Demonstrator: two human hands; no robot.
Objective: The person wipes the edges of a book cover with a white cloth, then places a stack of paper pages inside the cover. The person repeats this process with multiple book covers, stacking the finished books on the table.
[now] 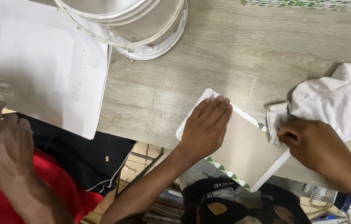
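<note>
head view: left hand (206, 126) flat on tile (248, 149)

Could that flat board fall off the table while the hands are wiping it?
It might. The board sticks out past the table edge, and only the left hand lies flat on it. If that hand lifts while the right hand pushes the white cloth along its side, the board could tip or slide off. Another person's hand is close on the left and could bump the big white sheet lying near the buckets.
</note>
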